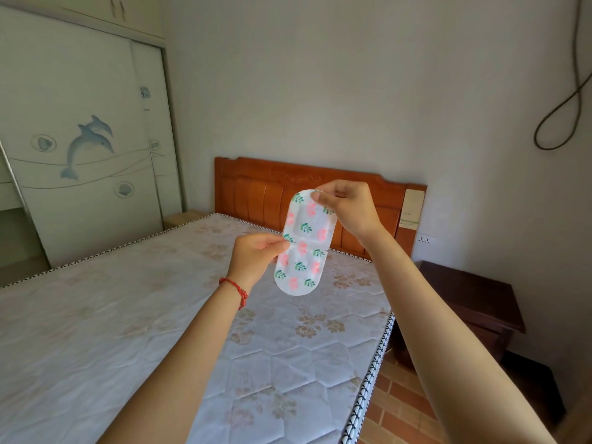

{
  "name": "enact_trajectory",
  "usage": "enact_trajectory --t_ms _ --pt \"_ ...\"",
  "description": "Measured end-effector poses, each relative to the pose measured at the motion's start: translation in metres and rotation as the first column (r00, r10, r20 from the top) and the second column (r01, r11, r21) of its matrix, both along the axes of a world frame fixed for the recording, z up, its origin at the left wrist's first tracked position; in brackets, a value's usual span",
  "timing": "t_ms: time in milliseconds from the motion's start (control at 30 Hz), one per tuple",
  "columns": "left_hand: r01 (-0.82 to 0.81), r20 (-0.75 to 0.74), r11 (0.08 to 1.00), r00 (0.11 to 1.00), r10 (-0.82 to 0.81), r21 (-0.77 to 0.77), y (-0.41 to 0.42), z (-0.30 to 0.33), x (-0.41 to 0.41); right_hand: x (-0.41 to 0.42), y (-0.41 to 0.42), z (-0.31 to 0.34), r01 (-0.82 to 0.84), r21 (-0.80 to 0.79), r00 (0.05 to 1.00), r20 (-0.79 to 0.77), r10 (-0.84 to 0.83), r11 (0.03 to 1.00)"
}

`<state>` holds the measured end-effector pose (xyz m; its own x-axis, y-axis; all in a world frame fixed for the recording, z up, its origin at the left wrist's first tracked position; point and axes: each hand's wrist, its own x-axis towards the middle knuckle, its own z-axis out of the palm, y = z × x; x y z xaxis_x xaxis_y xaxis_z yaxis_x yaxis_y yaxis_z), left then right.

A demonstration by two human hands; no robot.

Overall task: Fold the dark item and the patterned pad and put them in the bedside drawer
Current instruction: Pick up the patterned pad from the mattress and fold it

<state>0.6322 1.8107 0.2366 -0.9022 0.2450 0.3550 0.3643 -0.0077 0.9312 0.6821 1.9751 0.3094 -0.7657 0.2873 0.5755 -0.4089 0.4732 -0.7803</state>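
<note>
Hands meet on the patterned pad (303, 243) just right of the frame's centre, held up in the air above the mattress (134, 315). The right hand (347, 206) pinches the pad's upper rounded end between thumb and curled fingers, while the left hand (256, 256), a red string bracelet (235, 288) at its wrist, pinches the pad's left edge about halfway down, at the crease that crosses it. Both hands are thus clamped on the one pad, the right higher and further right in the frame, the left lower and to the left. The pad hangs open and nearly flat, its long axis running almost upright with the top leaning slightly right; the lower half dangles free below the left hand's grip. That is the relation the fold seems to turn on: the free lower end lies under the left hand, so bringing the two ends together along the long axis, about the middle crease, looks like the natural next move, and the left hand is nearer the fold line. No dark item can be seen anywhere in the frame, so where it is cannot be told. Behind the pad stands the wooden headboard (256, 190). A dark bedside cabinet (474, 302) sits at the right, beside the bed and below the right forearm; its drawer front is not plainly readable from here. A wardrobe with dolphin decoration (83, 149) fills the upper left.
</note>
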Motion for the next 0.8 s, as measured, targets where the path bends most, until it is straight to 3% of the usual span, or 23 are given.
enact_trajectory --t_ms 233,500,700,800 --pt "0.014 -0.058 1.0 0.998 -0.016 -0.022 0.0 0.005 0.002 0.001 0.008 -0.003 0.027 -0.114 0.999 0.031 -0.024 0.993" --pt "0.088 -0.053 0.995 0.995 -0.086 0.042 0.002 0.011 0.012 -0.001 0.016 -0.015 0.075 -0.222 0.982 0.187 -0.033 0.972" --pt "0.142 -0.032 0.98 0.99 -0.139 0.142 0.007 0.015 0.022 -0.002 0.013 -0.025 0.038 -0.318 0.899 0.425 0.107 0.947" --pt "0.126 -0.042 0.979 0.992 -0.121 0.159 0.008 0.017 0.022 0.0 0.01 -0.035 0.021 -0.292 0.85 0.509 0.137 0.956"
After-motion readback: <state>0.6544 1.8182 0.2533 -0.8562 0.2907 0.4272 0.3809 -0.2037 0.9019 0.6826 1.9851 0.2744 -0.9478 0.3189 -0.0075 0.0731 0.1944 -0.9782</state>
